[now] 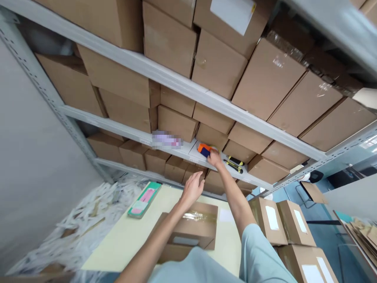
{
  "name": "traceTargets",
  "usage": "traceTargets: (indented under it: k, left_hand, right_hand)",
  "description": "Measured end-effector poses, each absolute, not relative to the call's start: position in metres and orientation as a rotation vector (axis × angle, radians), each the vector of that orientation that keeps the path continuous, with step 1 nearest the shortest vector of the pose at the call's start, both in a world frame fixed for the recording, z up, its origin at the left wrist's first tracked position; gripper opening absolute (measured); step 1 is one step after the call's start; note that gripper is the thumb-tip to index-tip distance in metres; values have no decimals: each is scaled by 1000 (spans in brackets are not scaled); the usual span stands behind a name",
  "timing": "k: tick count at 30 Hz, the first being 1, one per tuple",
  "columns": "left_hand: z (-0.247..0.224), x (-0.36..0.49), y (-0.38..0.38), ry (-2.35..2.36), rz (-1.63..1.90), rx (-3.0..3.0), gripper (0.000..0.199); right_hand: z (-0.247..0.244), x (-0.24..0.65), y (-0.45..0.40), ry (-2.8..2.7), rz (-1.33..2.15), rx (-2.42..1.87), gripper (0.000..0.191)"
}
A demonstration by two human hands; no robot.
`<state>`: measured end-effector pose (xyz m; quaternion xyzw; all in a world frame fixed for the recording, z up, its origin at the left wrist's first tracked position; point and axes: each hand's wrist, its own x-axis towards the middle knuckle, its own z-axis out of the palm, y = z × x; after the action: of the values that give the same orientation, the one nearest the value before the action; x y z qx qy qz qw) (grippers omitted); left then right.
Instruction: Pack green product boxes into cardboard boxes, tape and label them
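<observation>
Gripping the near right end of an orange-and-blue tool [204, 150], the right hand [215, 158] is at full stretch over a white shelf [118, 129], its fingers bent in around the piece. The view is small and the fingers are partly hidden, so whether the tool sits on the shelf or is just off it, I cannot tell. The tool lies ahead of both hands and just left of the right one, its long axis running roughly along the shelf's front edge rather than pointing back at the person.

The left hand [193, 188] is lower and nearer the body, to the left of the right forearm. It is loosely open, fingers extended and slightly bent, with nothing in it, over the far side of a taped carton [203, 226] on a pale yellow table [108, 243]. So the right hand is the nearer of the two, in contact with the tool, while the left stands apart from it. Just right of the right hand, two black-and-yellow cutters [234, 166] lie side by side on the same shelf.
</observation>
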<state>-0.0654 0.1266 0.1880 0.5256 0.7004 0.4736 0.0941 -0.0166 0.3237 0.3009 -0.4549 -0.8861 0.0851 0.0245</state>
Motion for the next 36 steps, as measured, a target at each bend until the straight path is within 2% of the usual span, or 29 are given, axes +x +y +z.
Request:
traceTargets:
  k: [3,6,9,13,18,28,30,36]
  left_hand:
    - [153,-76,85,2070,1320,1450,48]
    - [110,-82,27,2148,1203,1230,54]
    - [78,-78,-26,2244,989,973,58]
    - [64,-58,-53,2265,794,871,62]
    - [79,-32,-41,2285,623,928,66]
    - [95,-37,5,2282,110,876,102]
    - [91,-45,5,2255,64,890,101]
    - [79,-61,-16,2127,148,973,73]
  right_hand:
    - [264,19,300,-2551,261,-1304,66]
    - [202,85,237,-2276,317,-1272,69]
    - [146,157,146,-2135,457,-1457,74]
    - [104,208,52,-1984,713,-1812,85]
    - [83,207,28,-1894,975,-1969,86]
    - [72,194,57,-1760,1023,-2152,90]
    - [64,196,53,-1711,1097,-2156,89]
    - [54,208,35,-1637,1172,-1867,75]
